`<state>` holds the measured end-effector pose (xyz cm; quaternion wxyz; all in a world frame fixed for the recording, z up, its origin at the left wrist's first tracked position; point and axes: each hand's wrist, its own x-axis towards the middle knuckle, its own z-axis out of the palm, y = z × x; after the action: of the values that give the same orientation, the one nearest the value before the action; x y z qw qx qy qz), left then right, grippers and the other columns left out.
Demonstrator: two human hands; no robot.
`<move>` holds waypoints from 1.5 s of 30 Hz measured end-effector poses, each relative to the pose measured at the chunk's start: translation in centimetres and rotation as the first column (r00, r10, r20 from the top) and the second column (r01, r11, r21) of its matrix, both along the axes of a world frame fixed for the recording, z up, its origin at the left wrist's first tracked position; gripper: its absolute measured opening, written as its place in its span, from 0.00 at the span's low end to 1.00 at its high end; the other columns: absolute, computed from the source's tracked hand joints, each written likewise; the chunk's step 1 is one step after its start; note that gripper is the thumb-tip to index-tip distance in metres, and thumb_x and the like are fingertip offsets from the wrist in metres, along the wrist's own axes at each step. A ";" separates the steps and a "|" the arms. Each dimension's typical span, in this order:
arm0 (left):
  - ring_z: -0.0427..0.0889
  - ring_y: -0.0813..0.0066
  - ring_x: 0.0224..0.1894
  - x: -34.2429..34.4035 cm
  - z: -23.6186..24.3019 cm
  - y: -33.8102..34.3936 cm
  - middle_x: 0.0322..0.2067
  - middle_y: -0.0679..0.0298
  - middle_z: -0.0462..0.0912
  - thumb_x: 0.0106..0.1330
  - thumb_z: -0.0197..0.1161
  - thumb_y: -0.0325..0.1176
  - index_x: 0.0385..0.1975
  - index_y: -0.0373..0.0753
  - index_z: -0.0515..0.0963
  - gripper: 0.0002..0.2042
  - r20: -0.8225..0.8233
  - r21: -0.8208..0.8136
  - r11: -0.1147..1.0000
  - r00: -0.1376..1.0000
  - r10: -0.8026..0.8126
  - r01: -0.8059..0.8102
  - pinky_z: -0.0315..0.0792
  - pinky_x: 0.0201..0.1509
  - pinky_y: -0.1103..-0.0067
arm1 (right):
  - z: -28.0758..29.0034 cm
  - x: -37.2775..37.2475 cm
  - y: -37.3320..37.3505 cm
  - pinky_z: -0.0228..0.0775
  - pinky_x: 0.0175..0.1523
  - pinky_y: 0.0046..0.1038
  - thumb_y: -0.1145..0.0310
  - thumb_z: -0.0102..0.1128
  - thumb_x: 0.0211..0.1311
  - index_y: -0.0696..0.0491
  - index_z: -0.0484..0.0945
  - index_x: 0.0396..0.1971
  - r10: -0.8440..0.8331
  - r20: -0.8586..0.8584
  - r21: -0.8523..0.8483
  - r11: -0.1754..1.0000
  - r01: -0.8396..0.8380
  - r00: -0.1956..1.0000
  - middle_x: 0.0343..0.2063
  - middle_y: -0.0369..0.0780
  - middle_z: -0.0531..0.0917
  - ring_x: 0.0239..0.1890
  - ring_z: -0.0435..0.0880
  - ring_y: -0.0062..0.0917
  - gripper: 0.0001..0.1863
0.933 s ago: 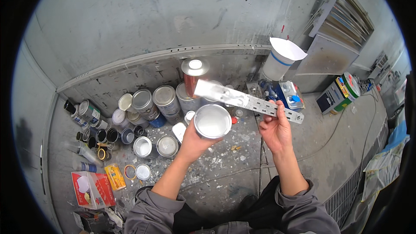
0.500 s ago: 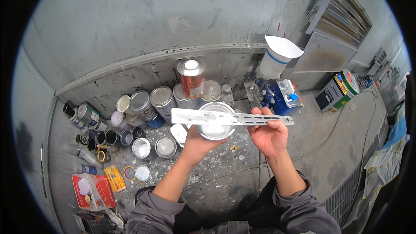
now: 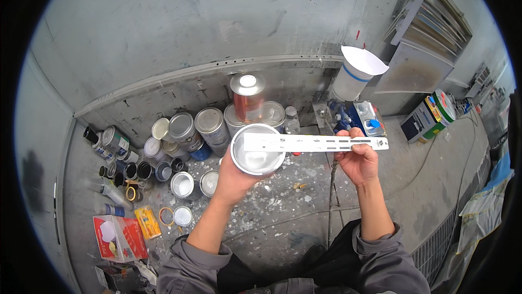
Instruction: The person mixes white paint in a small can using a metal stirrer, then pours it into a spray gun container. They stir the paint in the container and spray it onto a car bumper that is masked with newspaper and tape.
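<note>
My left hand is wrapped round a clear mixing cup with whitish liquid low inside. The cup's round open mouth faces up. In my right hand is a long, flat white paint mixing stick with dark-edged slots toward the held end. Fingers and thumb pinch the stick near its right end. Its other end lies level over the cup's mouth, covering part of the opening; whether it touches the rim I cannot tell.
Behind the cup stand several paint tins and a reddish metal can. Small pots, a red box and a yellow packet are at left. A paper-lined strainer and blue can stand right.
The cup has shifted left with my left hand, while my right hand has drawn the stick to the right. Less of the stick now lies over the cup, and its tip no longer sticks out past the far side.
</note>
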<state>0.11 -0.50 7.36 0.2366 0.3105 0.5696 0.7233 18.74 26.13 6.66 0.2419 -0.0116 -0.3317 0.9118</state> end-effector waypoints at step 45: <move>0.83 0.66 0.60 2.1 -2.9 2.7 0.57 0.56 0.84 0.50 0.86 0.30 0.63 0.31 0.72 0.39 -0.110 -0.117 0.993 0.993 -0.032 0.019 0.76 0.65 0.70 | -0.4 -3.1 -3.0 0.73 0.18 0.12 0.52 0.71 0.70 0.46 0.80 0.35 -0.236 0.512 -0.311 0.846 0.434 0.826 0.26 0.30 0.84 0.18 0.80 0.11 0.15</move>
<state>2.26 2.21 4.48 0.2308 0.3436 0.6188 0.6676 15.69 23.11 6.30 0.3092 -0.3347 -0.1702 0.8737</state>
